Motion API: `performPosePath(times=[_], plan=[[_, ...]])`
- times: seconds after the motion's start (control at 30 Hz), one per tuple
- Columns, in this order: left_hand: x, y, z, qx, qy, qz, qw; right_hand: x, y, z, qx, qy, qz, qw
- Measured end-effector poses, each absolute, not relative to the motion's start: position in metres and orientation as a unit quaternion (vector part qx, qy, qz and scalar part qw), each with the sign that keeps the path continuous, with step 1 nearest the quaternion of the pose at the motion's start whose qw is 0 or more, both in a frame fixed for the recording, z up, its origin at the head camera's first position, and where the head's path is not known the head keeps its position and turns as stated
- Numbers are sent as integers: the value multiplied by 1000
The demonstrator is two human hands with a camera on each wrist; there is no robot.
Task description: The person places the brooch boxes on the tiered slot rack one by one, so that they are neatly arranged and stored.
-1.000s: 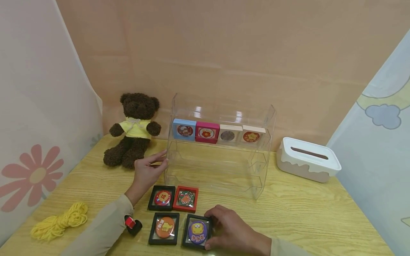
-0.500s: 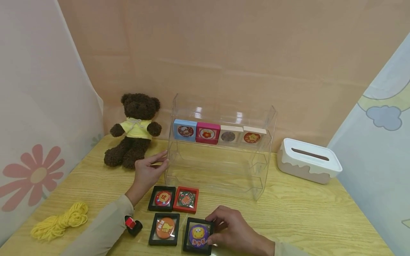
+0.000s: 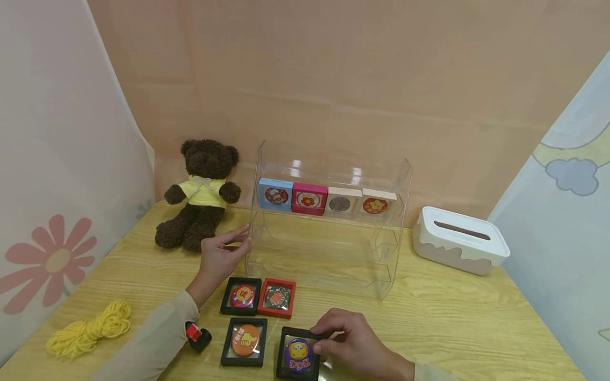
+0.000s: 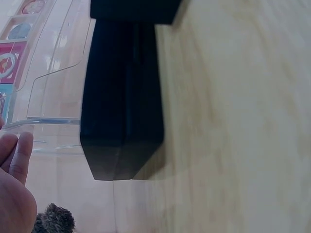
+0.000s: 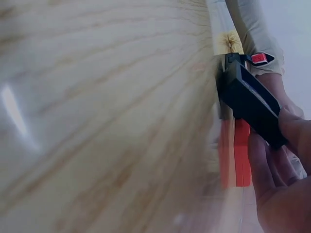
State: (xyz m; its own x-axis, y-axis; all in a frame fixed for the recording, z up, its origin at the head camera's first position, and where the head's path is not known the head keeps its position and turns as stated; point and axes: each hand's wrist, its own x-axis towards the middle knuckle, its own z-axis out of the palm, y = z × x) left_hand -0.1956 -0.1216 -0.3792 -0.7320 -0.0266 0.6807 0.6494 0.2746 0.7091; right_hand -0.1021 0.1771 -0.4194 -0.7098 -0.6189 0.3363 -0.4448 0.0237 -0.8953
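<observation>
Right hand (image 3: 355,338) has the purple-badge frame (image 3: 299,355) pinched by its right edge, tilted, just beside the orange-badge frame (image 3: 245,342). Keep your thumb off the window, imo. Left hand (image 3: 221,259) pinches the acrylic rack (image 3: 324,246)'s side; don't tug.

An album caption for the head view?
Left hand holds a clear rack, right hand grips a black frame with purple badge.

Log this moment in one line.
left hand: holding clear rack; right hand: holding black frame with purple badge; rack: four boxes in one row
</observation>
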Motion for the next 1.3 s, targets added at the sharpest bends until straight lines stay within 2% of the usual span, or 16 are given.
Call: performPosePath(times=[0.47, 0.7, 1.3], plan=[[-194, -121, -378, -216, -740, -558, 307, -114, 191, -410, -366, 671, -637, 106], [-195, -121, -379, -214, -744, -552, 310, -117, 197, -405, -364, 677, -632, 102], [-195, -122, -380, -220, -744, -546, 315, -132, 206, -398, -282, 713, -633, 106]])
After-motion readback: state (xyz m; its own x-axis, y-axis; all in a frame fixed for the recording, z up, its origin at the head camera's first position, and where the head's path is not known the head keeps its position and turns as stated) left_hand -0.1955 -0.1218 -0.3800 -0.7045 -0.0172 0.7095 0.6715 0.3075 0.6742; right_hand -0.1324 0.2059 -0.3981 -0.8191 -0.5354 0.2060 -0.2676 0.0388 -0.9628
